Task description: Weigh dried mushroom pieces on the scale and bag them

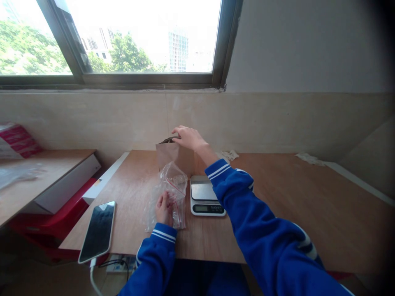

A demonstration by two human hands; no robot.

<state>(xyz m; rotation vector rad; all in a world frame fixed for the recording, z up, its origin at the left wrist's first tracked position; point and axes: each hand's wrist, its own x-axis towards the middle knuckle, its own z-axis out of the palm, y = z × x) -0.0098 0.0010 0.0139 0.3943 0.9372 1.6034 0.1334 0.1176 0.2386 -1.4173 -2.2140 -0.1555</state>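
Note:
My right hand (189, 138) is at the top opening of a brown paper bag (168, 155) that stands upright against the wall. Its fingers curve over the bag's rim, and the fingertips are partly hidden, so any hold is unclear. Low on the table, my left hand (164, 208) is closed on a clear zip bag (175, 179) with a red seal line; more clear bags lie beneath it. Just to the right sits a white kitchen scale (197, 201) with a metal plate, partly covered by my right sleeve.
A phone (98, 231) with a white cable (92, 271) lies at the table's left edge. Crumpled pale scraps (230, 155) rest along the back. Another table (74, 158), with a pink and white box (18, 142), stands to the left across a gap.

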